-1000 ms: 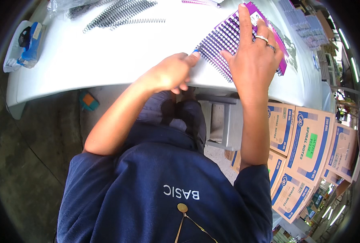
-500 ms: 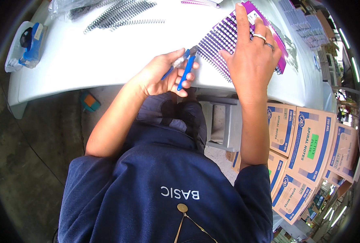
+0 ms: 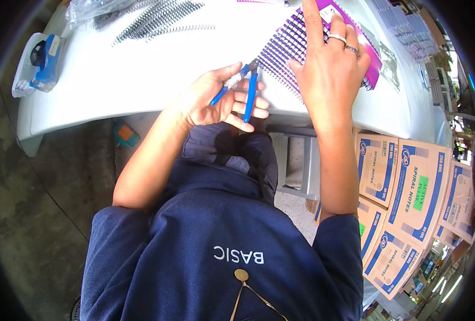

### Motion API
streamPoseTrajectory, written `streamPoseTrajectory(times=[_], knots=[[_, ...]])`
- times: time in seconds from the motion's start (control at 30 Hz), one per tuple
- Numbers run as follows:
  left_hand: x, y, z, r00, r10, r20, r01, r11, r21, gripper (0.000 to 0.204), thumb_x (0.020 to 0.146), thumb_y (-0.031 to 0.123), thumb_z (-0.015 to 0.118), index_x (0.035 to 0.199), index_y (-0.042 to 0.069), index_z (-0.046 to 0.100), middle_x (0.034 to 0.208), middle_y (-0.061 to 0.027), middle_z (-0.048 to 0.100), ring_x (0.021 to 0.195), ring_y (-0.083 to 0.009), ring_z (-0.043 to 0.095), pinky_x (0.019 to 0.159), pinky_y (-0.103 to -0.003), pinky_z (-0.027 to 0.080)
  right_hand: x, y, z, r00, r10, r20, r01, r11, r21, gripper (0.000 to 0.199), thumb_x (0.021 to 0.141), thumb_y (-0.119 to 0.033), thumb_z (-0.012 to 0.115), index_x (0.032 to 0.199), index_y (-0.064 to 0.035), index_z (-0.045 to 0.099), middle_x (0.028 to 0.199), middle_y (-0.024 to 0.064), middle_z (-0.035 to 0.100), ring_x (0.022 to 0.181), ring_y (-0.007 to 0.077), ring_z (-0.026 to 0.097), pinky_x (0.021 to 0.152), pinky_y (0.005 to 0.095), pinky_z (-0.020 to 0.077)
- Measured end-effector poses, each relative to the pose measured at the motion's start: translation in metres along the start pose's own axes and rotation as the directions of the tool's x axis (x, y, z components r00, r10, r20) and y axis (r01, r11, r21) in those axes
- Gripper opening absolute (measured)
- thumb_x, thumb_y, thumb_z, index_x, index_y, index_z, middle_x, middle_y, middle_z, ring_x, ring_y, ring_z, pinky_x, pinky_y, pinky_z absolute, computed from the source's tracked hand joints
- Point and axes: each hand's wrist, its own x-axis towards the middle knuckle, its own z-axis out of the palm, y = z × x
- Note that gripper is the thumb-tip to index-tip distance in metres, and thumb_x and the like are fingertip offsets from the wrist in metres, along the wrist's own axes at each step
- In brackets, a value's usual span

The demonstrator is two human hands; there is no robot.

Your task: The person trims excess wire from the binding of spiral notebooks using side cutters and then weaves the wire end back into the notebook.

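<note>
My left hand (image 3: 211, 96) holds a pair of blue-handled wire cutters (image 3: 250, 96), with the handles spread apart. Their jaws touch or nearly touch the left corner of a stack of spiral notebooks (image 3: 285, 52), where rows of dark coils lie one over another. A purple cover (image 3: 373, 75) shows at the stack's right side. Flat on top of the notebooks rests my right hand (image 3: 331, 77), fingers stretched out and thumb apart. The hand hides the middle of the stack.
Loose black spiral coils (image 3: 162, 21) lie on the white table (image 3: 125, 80), beside a clear plastic bag (image 3: 90, 13). A white tray with a blue tool (image 3: 46, 64) stands at the left end. Cartons (image 3: 416, 187) are stacked at the right, near a grey stool (image 3: 296, 160).
The cutters' handles have spread wider, and the fingers of my left hand have stretched out further. My right hand stays on the notebooks. The whole view has shifted slightly.
</note>
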Motion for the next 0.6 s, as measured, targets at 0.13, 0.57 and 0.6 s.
streamPoseTrajectory(times=[0.13,0.57,0.6], knots=[[0.003,0.002,0.002,0.999,0.022,-0.034,-0.024,0.998,-0.066,0.064,0.097,0.052,0.027,0.124,-0.002,0.048,0.107,-0.0206,0.059,0.099,-0.0341,0.061,0.081,-0.054,0.052,0.0,0.004,0.004,1.0,-0.014,-0.013,0.013,0.999,-0.045,0.091,0.061,-0.024,0.082,0.139,-0.0165,0.037,0.121,0.0159,0.048,0.116,0.0308,0.046,0.095,0.0433,0.0344],[-0.003,0.027,0.056,0.872,0.144,-0.468,0.336,0.518,0.787,0.054,0.099,0.044,0.033,0.116,-0.004,0.05,0.091,-0.0199,0.066,0.087,-0.0287,0.066,0.062,-0.04,0.057,-0.002,0.005,0.002,0.999,-0.031,-0.02,0.03,0.998,-0.057,0.086,0.062,-0.022,0.081,0.137,-0.0139,0.04,0.121,0.0168,0.05,0.116,0.0311,0.047,0.095,0.0435,0.0342],[-0.004,0.025,0.047,0.893,0.064,-0.446,0.271,0.713,0.646,0.059,0.098,0.047,0.03,0.121,-0.004,0.047,0.096,-0.0208,0.065,0.098,-0.0308,0.064,0.071,-0.044,0.057,0.0,0.006,0.003,0.999,-0.036,-0.037,0.033,0.997,-0.063,0.086,0.062,-0.021,0.081,0.137,-0.0137,0.04,0.121,0.0172,0.05,0.116,0.0313,0.047,0.096,0.0436,0.034]])
